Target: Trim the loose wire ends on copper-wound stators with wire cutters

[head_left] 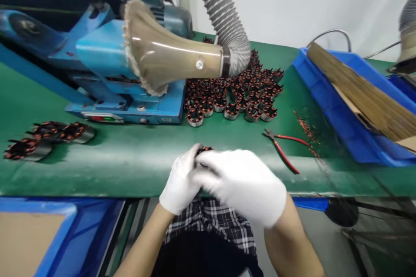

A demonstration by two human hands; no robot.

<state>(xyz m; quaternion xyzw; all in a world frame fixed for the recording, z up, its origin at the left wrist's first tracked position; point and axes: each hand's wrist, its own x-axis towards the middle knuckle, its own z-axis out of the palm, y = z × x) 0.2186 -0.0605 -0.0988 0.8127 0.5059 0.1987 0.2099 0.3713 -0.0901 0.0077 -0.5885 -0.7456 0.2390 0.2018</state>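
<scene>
Both hands wear white gloves and meet at the front edge of the green bench. My left hand (182,179) is closed around a motor stator (207,149), a small ring with copper windings, mostly hidden by the gloves. Over it, my right hand (242,181) is blurred by motion, its fingers bent in against the stator; what its fingertips pinch, if anything, is hidden. To the right lie cutting pliers (282,147) with red handles, their jaws toward the back left. Many similar stators (231,110) stand grouped behind the hands.
A blue belt machine (100,52) with a brownish suction hood (175,47) and grey hose (224,8) stands at the back left. Several stators (48,136) sit before it. Copper wire scraps (305,127) lie near a blue bin (338,121) holding cardboard (364,91).
</scene>
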